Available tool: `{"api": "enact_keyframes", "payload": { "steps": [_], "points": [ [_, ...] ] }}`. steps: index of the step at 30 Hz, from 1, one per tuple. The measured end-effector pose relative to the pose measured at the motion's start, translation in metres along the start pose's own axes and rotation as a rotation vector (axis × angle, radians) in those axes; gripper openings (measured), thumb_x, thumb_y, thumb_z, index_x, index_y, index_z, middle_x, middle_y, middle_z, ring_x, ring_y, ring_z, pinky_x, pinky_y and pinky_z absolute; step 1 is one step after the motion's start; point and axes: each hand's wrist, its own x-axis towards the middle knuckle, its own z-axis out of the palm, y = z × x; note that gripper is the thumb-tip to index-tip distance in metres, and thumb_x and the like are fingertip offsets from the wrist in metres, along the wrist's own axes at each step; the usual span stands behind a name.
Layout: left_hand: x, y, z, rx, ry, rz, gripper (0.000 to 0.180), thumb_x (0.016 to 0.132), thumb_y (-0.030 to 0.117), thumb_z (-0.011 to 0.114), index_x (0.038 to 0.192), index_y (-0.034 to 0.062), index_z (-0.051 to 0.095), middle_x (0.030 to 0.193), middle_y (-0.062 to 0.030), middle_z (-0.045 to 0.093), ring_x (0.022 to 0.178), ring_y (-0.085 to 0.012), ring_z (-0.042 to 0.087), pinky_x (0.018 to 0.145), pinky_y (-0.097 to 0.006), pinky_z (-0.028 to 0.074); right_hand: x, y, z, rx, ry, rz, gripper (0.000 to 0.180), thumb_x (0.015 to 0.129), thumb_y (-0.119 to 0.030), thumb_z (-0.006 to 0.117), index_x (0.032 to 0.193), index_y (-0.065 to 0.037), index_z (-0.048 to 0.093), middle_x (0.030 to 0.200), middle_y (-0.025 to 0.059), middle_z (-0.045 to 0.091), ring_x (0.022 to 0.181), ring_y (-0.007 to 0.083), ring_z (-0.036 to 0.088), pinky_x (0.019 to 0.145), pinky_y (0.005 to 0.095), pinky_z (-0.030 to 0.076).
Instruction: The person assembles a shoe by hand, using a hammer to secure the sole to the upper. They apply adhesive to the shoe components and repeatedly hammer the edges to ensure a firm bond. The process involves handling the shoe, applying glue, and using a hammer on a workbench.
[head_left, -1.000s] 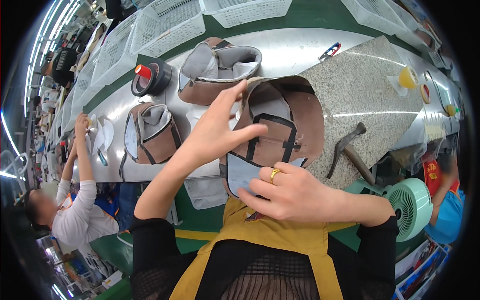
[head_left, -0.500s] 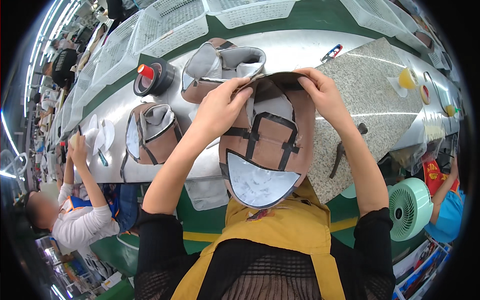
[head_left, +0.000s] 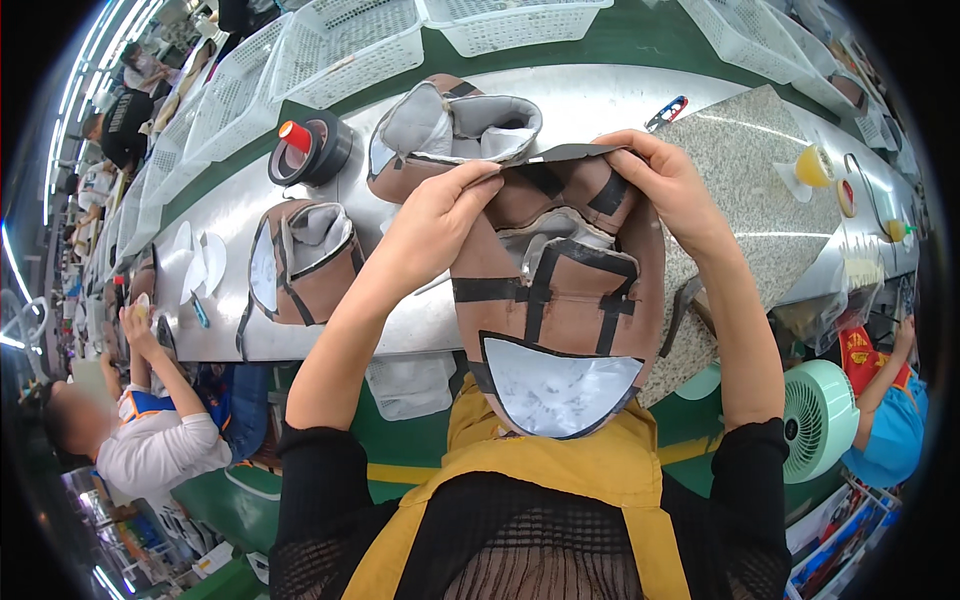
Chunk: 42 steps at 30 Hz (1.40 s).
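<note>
Hands grip a brown shoe upper (head_left: 560, 300), held up above the worktop (head_left: 600, 100): left hand (head_left: 440, 215) pinches its top edge, right hand (head_left: 665, 185) pinches the top right corner. Behind it lie another upper (head_left: 450, 130) and, further left, tape roll (head_left: 310, 150).

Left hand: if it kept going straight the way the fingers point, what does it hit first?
Probably the right hand, gripping the same top edge of the brown shoe upper that the left hand pinches. Depth is unclear.
</note>
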Motion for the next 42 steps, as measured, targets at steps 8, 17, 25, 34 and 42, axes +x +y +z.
{"api": "enact_keyframes", "payload": {
  "steps": [8, 17, 25, 34, 42],
  "points": [
    [-0.004, 0.010, -0.003, -0.071, 0.001, 0.015, 0.028, 0.096, 0.017, 0.047, 0.110, -0.0059, 0.054, 0.090, -0.0118, 0.060, 0.085, -0.0178, 0.054, 0.082, -0.027, 0.042, -0.006, -0.013, -0.002, -0.038, -0.048, 0.004, 0.024, 0.094, -0.015, 0.052, 0.110, 0.001, 0.061, 0.101, 0.0018, 0.062, 0.094, 0.0071, 0.054, 0.086, 0.0223, 0.042],
    [-0.009, 0.009, -0.001, -0.235, 0.024, -0.027, 0.026, 0.097, 0.016, 0.047, 0.109, -0.0052, 0.054, 0.094, -0.0044, 0.059, 0.090, -0.0102, 0.050, 0.083, -0.024, 0.041, -0.019, -0.011, -0.004, -0.104, 0.027, 0.045, 0.025, 0.095, -0.019, 0.052, 0.108, 0.000, 0.061, 0.097, 0.0006, 0.062, 0.090, 0.0062, 0.054, 0.082, 0.0213, 0.042],
    [-0.007, 0.008, 0.004, -0.251, 0.015, -0.010, 0.025, 0.096, 0.016, 0.047, 0.109, -0.0053, 0.054, 0.094, -0.0043, 0.059, 0.090, -0.0097, 0.050, 0.083, -0.024, 0.040, -0.025, -0.001, -0.009, -0.034, 0.016, 0.052, 0.025, 0.096, -0.020, 0.052, 0.106, 0.001, 0.062, 0.096, -0.0015, 0.062, 0.089, 0.0049, 0.052, 0.081, 0.0215, 0.041],
    [-0.012, 0.018, 0.000, -0.127, 0.022, -0.030, 0.027, 0.093, 0.018, 0.053, 0.113, -0.0019, 0.055, 0.098, -0.0080, 0.059, 0.092, -0.0153, 0.054, 0.085, -0.026, 0.041, -0.025, 0.002, -0.008, -0.091, 0.067, -0.042, 0.024, 0.094, -0.019, 0.055, 0.099, 0.003, 0.063, 0.082, -0.0010, 0.061, 0.076, 0.0048, 0.052, 0.067, 0.0215, 0.043],
    [-0.057, 0.051, 0.045, 0.291, 0.216, 0.597, 0.042, 0.079, 0.001, 0.066, 0.120, 0.0023, 0.056, 0.113, -0.0135, 0.060, 0.103, -0.0289, 0.058, 0.088, -0.035, 0.047, -0.027, -0.011, 0.001, -0.333, 0.209, -0.142, 0.021, 0.093, -0.015, 0.056, 0.100, 0.003, 0.062, 0.074, 0.0075, 0.062, 0.067, 0.0127, 0.054, 0.062, 0.0266, 0.044]
  ]
}}
